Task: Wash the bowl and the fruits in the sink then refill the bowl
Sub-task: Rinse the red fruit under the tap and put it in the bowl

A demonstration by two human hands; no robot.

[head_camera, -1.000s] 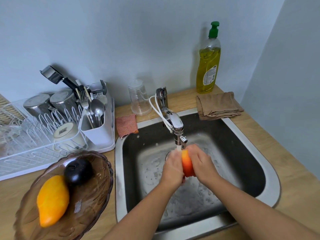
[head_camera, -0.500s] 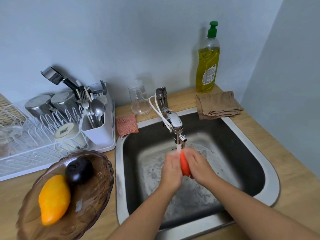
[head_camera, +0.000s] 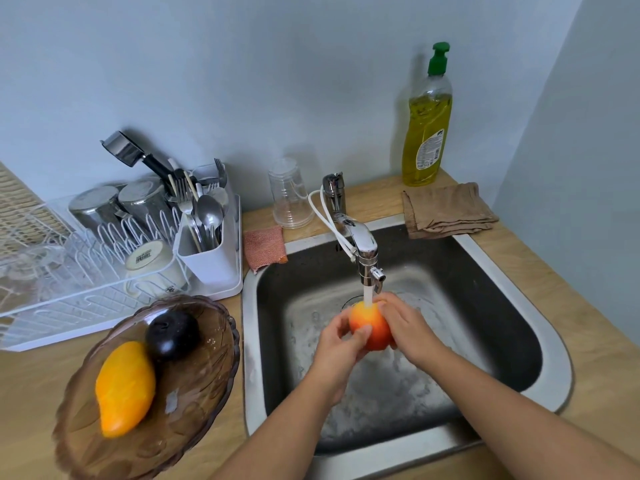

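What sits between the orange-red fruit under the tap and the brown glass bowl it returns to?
Only the steel sink's left rim separates the orange-red fruit, held by the left hand and right hand, from the brown glass bowl. The yellow mango and dark plum leave its right side free.

I saw a white dish rack (head_camera: 69, 271) at far left with a cutlery caddy (head_camera: 207, 251) of spoons and forks. A clear cup (head_camera: 289, 195) stood upside down, a soap bottle (head_camera: 426, 126) and folded cloth (head_camera: 446, 211) far right.
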